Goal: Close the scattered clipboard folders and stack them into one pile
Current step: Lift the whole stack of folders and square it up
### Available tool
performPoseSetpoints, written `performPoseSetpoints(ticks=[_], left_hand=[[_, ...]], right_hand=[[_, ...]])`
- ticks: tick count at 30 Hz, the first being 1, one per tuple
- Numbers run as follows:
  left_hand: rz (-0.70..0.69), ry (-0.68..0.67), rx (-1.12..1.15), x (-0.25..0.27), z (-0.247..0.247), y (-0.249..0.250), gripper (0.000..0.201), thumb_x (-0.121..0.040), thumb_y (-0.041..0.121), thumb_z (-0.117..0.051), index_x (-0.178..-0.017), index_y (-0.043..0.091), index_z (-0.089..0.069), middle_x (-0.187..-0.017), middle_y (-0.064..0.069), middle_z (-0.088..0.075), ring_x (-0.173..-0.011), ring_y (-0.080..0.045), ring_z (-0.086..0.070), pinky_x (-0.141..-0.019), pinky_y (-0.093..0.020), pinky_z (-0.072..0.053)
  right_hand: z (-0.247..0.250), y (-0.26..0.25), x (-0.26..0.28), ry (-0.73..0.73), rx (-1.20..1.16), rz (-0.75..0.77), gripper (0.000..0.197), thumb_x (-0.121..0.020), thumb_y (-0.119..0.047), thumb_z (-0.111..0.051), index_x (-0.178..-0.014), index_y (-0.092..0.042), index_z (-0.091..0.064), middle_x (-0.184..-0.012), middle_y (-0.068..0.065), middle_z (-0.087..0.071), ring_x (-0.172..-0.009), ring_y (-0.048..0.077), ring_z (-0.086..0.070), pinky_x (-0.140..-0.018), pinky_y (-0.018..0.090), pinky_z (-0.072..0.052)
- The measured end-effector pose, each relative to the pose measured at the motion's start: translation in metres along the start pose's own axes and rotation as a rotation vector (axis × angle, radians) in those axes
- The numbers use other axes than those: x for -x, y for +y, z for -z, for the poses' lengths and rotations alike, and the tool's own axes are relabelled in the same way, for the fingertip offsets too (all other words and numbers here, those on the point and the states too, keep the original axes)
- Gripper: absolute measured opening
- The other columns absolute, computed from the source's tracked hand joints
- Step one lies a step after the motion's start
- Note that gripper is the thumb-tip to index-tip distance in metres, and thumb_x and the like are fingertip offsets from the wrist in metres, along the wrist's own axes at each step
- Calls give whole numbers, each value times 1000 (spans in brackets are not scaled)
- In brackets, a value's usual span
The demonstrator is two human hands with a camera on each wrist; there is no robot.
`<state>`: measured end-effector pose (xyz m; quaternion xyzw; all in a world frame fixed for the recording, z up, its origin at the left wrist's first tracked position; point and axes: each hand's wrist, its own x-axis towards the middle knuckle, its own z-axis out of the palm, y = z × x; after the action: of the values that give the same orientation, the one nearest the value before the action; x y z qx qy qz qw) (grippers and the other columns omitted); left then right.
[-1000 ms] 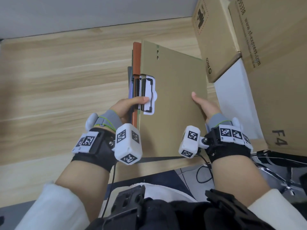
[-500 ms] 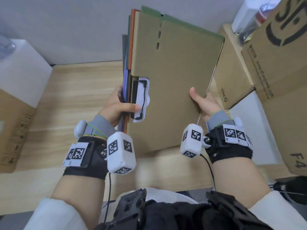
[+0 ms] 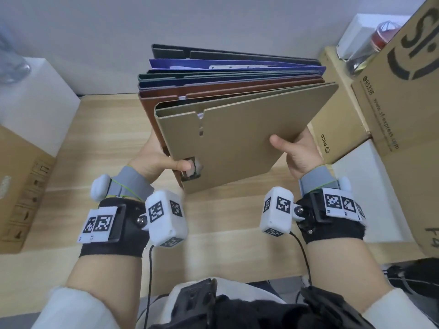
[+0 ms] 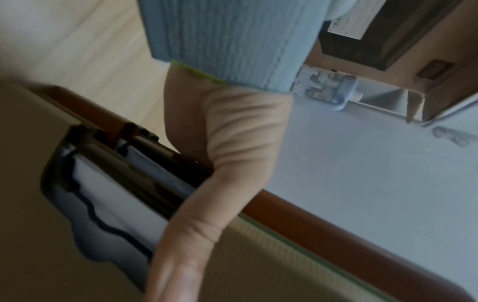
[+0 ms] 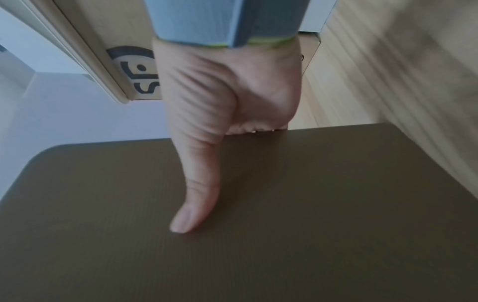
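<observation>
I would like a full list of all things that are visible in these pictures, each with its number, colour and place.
flat tan clipboard folder: one, tan, nearest the camera in the held bundle.
reddish-brown clipboard folder: one, brown, directly behind the tan one.
dark green, purple and black folders: at least three, at the back of the bundle.
light wooden table: one, pale wood, below the bundle.
brown cardboard boxes: several, at right and far left.
white box: one, at left.
left hand: grip on the bundle's left edge.
right hand: grip on its right edge, thumb on the tan cover.
</observation>
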<state>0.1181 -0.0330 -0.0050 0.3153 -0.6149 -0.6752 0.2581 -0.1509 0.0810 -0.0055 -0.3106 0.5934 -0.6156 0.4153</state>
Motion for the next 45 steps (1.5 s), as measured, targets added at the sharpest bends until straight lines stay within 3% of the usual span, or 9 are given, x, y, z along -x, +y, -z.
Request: performPoseSetpoints(ticks=[10,11,12,13,16,23,28,37,45], left_hand=[[-75,-10,80,-3,10,23,136,-32,33,-92,-140,-8,-22,-112,-2,-67,-105,-20,-64,-92,-44,-52],[-105,40,139,-5,5,34,123,-32,25,-82,-138,-6,-28,-110,-4,-64,-104,-23,-61,-93,-49,-48],[-103,97,212,-7,0,45,118,-48,66,-76,-136,0,-34,-108,-4,-62,-103,-25,-56,-92,-47,-44],[-124,151,308,-10,-5,51,108,-61,82,-26,-137,7,-38,-106,-2,-63,-102,-24,-55,-88,-41,-41],[-121,219,547,-20,-21,60,82,-86,65,-5,-133,14,-49,-112,-4,-68,-111,-26,-60,-97,-44,-48],[-65,250,660,-26,-12,70,89,-81,71,-20,-150,16,-23,-157,-13,-26,-145,-32,-27,-119,-52,-20],[-109,75,548,-22,-26,61,105,-75,77,-28,-150,3,-18,-110,-10,-70,-96,-24,-70,-79,-36,-57],[-28,-34,-64,-11,7,19,151,-26,49,-92,-141,-12,-18,-129,-14,-52,-110,-16,-59,-91,-31,-50],[238,-99,-252,-13,3,-26,92,-24,24,-93,-95,-5,-41,-83,3,-58,-76,-1,-58,-65,-3,-45]], right_hand=[[-2,-26,-6,38,-56,77,108,-30,-52,-90,-120,-9,-49,-90,-16,-75,-92,2,-67,-78,17,-50],[-3,-26,-6,42,-56,82,110,-29,-53,-90,-121,-8,-48,-90,-16,-75,-93,2,-67,-79,17,-50],[-5,-26,-6,47,-57,88,112,-29,-53,-90,-123,-8,-47,-90,-16,-75,-93,2,-67,-79,17,-50],[-7,-27,-6,56,-60,96,115,-29,-54,-89,-124,-7,-47,-90,-16,-75,-93,2,-67,-78,17,-50],[-14,-30,-7,77,-63,128,109,-29,-52,-90,-121,-11,-48,-90,-17,-74,-92,1,-67,-77,16,-51],[-16,-34,-8,88,-79,157,103,-33,-47,-90,-120,-13,-46,-92,-17,-74,-93,0,-67,-77,17,-52],[-20,-33,-11,118,-80,177,90,-31,-46,-90,-108,-22,-50,-95,-12,-72,-90,-2,-68,-75,15,-52],[-21,-28,-15,126,-95,195,102,-32,-47,-90,-119,-15,-47,-105,-6,-66,-95,2,-66,-79,17,-51],[-3,1,-18,73,6,64,93,-24,-51,-91,-104,-22,-55,-88,-17,-74,-92,1,-67,-77,17,-51]])
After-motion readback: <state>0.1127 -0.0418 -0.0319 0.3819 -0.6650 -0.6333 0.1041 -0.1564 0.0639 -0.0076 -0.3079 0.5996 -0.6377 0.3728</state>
